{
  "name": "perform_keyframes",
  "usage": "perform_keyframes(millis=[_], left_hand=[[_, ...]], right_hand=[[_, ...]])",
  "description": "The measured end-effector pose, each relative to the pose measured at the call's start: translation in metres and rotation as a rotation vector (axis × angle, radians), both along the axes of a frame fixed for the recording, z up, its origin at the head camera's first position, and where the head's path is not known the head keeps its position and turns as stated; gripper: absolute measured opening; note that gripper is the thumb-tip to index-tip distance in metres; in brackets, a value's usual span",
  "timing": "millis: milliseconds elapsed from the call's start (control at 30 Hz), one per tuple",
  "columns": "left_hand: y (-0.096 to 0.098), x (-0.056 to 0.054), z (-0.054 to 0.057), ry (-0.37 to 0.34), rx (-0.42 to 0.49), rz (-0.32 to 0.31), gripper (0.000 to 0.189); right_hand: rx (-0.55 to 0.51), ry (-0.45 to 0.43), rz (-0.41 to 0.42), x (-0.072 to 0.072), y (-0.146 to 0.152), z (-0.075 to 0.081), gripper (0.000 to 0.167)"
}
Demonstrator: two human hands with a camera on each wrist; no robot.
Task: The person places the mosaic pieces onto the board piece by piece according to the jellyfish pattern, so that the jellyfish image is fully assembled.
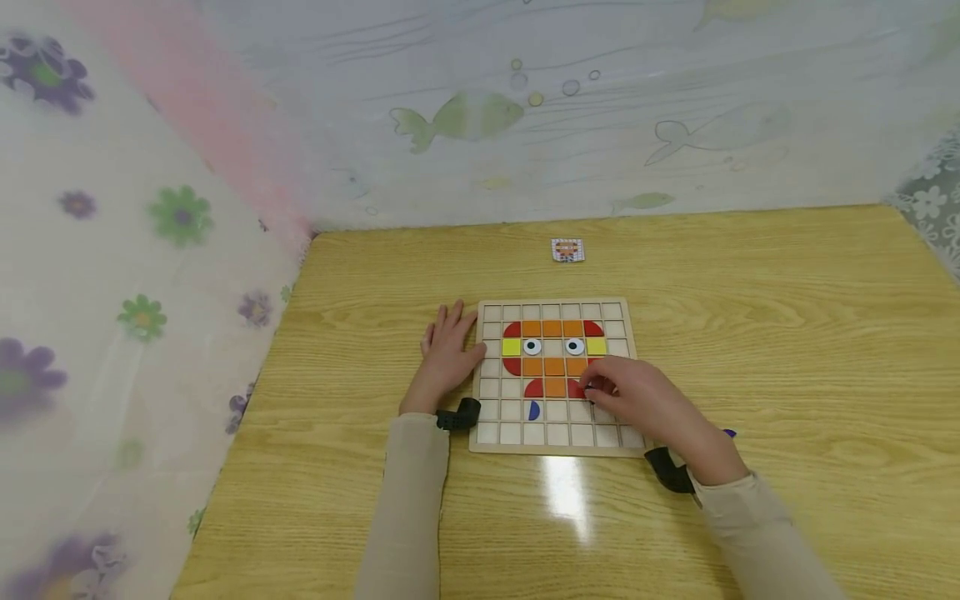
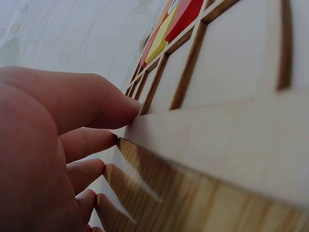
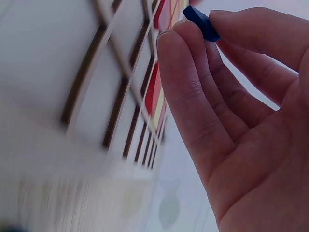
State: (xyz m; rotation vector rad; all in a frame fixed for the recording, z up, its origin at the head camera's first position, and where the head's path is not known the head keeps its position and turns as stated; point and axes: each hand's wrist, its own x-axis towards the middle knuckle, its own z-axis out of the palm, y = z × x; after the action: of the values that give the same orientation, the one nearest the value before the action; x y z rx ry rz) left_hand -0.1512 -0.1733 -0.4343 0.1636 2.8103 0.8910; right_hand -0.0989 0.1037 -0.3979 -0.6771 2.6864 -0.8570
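A wooden grid board (image 1: 555, 451) lies on the table, bearing a figure of red, orange and yellow tiles with two eye discs (image 1: 532, 346). My left hand (image 1: 447, 358) rests at the board's left side, fingers extended on the table, with its thumb (image 2: 113, 104) at the frame's edge. Over the lower right of the figure, my right hand (image 1: 641, 396) pinches a small blue tile (image 3: 202, 23) between thumb and fingertips. Another blue tile (image 1: 534, 410), half-round, sits in a cell below the left red tile (image 1: 534, 388) of the figure's bottom row.
Beyond the board lies a small picture card (image 1: 567, 250) with a similar figure. A bit of blue (image 1: 730, 433) shows beside my right wrist, mostly hidden by it. Patterned curtains (image 1: 480, 167) hang behind the table (image 1: 787, 333) and along its left side.
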Motion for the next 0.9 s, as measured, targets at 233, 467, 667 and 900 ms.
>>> perform_keyframes(millis=[233, 467, 667, 900], left_hand=[[0.0, 0.0, 0.0, -0.004, -0.004, 0.008, 0.057], [0.0, 0.0, 0.0, -0.01, -0.006, 0.001, 0.058], [-0.001, 0.0, 0.001, -0.005, -0.014, 0.009, 0.058], [0.0, -0.001, -0.001, -0.002, -0.01, 0.006, 0.058]], right_hand=[[-0.065, -0.026, 0.032, -0.003, -0.019, -0.006, 0.006], [-0.13, -0.066, 0.039, 0.002, -0.03, -0.011, 0.008], [-0.15, -0.035, 0.106, 0.008, -0.043, -0.015, 0.009], [-0.135, -0.044, 0.139, 0.015, -0.054, -0.017, 0.008]])
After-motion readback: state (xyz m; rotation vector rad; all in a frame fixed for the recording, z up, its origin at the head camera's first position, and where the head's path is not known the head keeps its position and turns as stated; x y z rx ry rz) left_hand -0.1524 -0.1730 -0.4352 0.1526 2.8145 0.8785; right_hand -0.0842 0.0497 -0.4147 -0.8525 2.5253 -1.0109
